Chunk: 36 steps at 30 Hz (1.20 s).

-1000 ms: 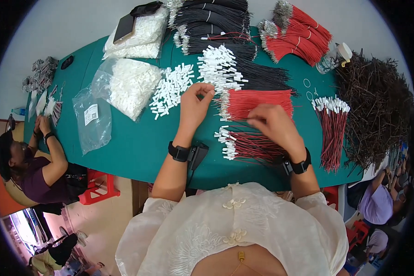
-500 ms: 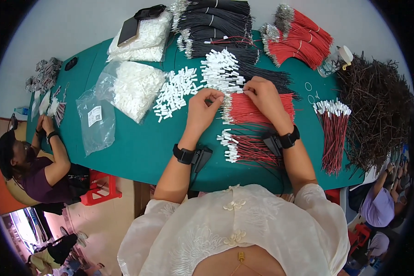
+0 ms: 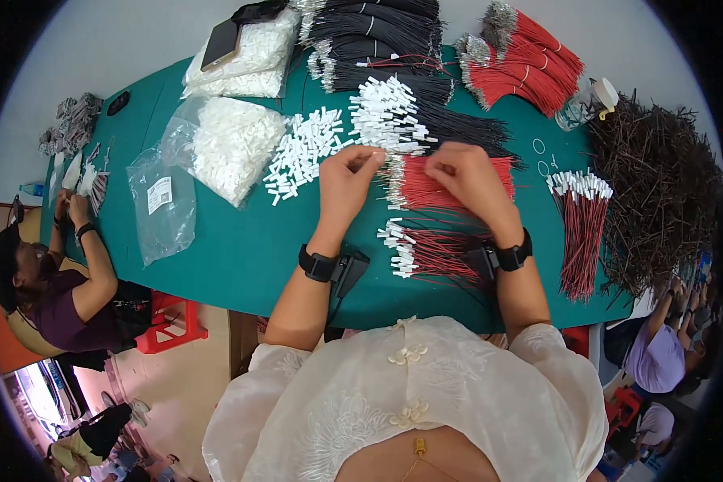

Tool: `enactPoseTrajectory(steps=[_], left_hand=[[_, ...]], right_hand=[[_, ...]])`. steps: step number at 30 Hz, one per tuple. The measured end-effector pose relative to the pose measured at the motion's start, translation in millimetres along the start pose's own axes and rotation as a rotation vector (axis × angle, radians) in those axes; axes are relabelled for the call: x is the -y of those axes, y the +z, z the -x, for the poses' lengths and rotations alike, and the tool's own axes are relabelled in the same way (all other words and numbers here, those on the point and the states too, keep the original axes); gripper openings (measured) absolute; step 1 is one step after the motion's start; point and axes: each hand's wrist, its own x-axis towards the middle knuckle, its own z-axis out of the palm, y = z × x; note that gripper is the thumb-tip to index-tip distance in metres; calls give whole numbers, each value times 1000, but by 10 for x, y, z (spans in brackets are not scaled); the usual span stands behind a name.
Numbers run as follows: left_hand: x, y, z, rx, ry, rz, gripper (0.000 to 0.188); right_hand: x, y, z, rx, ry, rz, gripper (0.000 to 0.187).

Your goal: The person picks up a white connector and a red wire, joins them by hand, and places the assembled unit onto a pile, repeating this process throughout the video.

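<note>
My left hand (image 3: 345, 181) is closed in a pinch, its fingertips beside the metal-tipped ends of a bundle of red wires (image 3: 434, 183). My right hand (image 3: 464, 177) hovers over the same bundle, thumb and fingers pressed together. Whatever either pinch holds is too small to make out. Just beyond my fingers lie a pile of white connector housings fitted on black wires (image 3: 387, 112) and the black wires (image 3: 466, 130) themselves. Loose white connector housings (image 3: 305, 149) spread left of them. Nearer me rests a bunch of red and black wires with white connectors (image 3: 434, 249).
A bag of white housings (image 3: 237, 149) and an empty plastic bag (image 3: 162, 210) lie left. Black wire bundles (image 3: 377, 36), red bundles (image 3: 522, 68) and a jar (image 3: 582, 108) stand far. Finished-looking wires (image 3: 580, 233) and a dark heap (image 3: 659, 193) lie right. A person (image 3: 52, 293) works left.
My hands have drawn apart slightly: the left has shifted left, away from the wires, and the right has pulled back a little from the connector pile.
</note>
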Motion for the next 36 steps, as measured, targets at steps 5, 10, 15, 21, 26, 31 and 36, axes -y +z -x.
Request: enactPoseTrajectory(steps=[5, 10, 15, 21, 26, 31, 36], left_hand=[[-44, -11, -1, -6, -7, 143, 17], [-70, -6, 1, 30, -18, 162, 19], [-37, -20, -3, 39, -23, 184, 19], [-51, -29, -4, 48, -21, 174, 18], [-70, 0, -14, 61, -28, 197, 18], [-53, -26, 2, 50, -21, 198, 18], [-76, -40, 26, 86, -58, 158, 17]], right_hand=[[-113, -99, 243, 180, 96, 54, 12], [-160, -59, 270, 114, 85, 77, 11], [-108, -92, 286, 24, 105, 46, 12], [149, 24, 436, 228, 77, 62, 13], [118, 179, 505, 171, 19, 149, 13], [188, 111, 520, 277, 79, 19, 13], [334, 63, 503, 316, 164, -22, 14]])
